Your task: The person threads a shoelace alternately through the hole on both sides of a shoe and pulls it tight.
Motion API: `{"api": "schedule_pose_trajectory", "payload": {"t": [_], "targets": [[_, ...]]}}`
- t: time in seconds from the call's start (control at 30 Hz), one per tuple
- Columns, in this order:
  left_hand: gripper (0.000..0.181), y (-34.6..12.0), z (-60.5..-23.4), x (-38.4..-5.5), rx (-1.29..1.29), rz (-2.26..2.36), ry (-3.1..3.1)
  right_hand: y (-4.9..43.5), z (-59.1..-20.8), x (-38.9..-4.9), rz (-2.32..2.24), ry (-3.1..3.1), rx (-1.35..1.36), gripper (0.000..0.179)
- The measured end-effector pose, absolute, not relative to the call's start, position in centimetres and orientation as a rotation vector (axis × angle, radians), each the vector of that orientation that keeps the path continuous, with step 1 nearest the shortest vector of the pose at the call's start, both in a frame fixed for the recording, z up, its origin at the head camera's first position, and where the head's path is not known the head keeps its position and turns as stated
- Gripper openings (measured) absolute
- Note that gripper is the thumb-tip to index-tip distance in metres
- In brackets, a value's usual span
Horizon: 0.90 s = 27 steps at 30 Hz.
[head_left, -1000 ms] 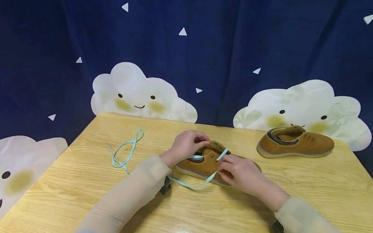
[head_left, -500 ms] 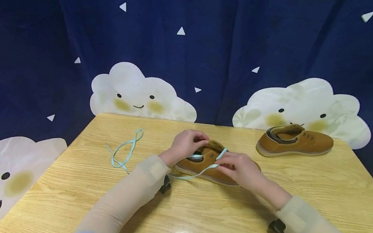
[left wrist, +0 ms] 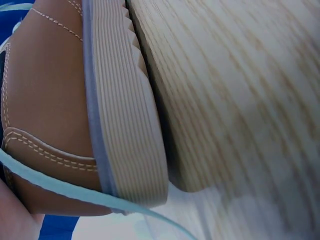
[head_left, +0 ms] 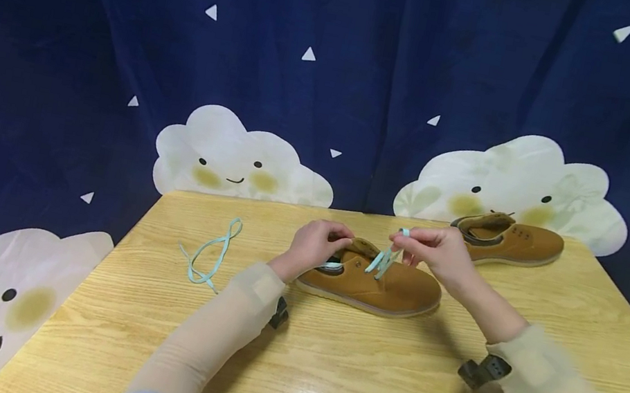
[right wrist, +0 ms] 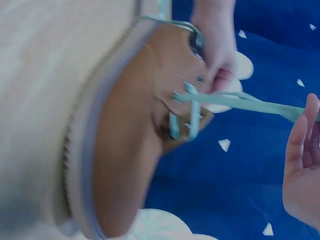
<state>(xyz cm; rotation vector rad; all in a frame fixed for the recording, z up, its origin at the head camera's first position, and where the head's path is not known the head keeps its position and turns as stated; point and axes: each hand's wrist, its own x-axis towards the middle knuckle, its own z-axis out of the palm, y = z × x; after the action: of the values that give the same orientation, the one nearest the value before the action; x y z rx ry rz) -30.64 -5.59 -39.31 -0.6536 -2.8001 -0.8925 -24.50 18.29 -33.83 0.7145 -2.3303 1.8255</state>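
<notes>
A brown leather shoe lies on the table with its toe to the right. My left hand pinches the shoe's tongue near the ankle opening. A light blue shoelace passes through several eyelets, and one strand runs taut out of an eyelet in the right wrist view. The right hand, raised above the shoe's front, pinches that strand between thumb and fingers. The left wrist view has the heel and ribbed sole close up, with lace hanging across the heel.
A matching brown shoe stands at the table's back right, partly behind the right hand. More lace lies looped on the wooden table to the left. A dark blue curtain with clouds hangs behind.
My right hand has moved from the shoe's side up and to the right, drawing the lace through an eyelet. The strand in front of the shoe is gone from there. The left hand stays put.
</notes>
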Motion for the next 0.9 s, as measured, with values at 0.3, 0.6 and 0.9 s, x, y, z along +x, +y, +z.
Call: {"api": "schedule_pose_trajectory", "payload": {"t": [0.3,0.6,0.9], "targets": [[0.017,-5.6,-39.2,-30.6,-0.652,-0.883,-2.819,20.5,-30.5,-25.1,2.075,-2.187,0.527,0.017],[0.016,-5.6,-39.4,-30.6,-0.664,-0.884,-2.815,22.5,-28.9,-26.2,2.264,-1.966,0.509,0.022],[0.017,-5.7,-39.3,-30.7,-0.673,-0.879,-2.804,23.9,-28.9,-27.2,2.26,-2.033,0.498,0.023]]}}
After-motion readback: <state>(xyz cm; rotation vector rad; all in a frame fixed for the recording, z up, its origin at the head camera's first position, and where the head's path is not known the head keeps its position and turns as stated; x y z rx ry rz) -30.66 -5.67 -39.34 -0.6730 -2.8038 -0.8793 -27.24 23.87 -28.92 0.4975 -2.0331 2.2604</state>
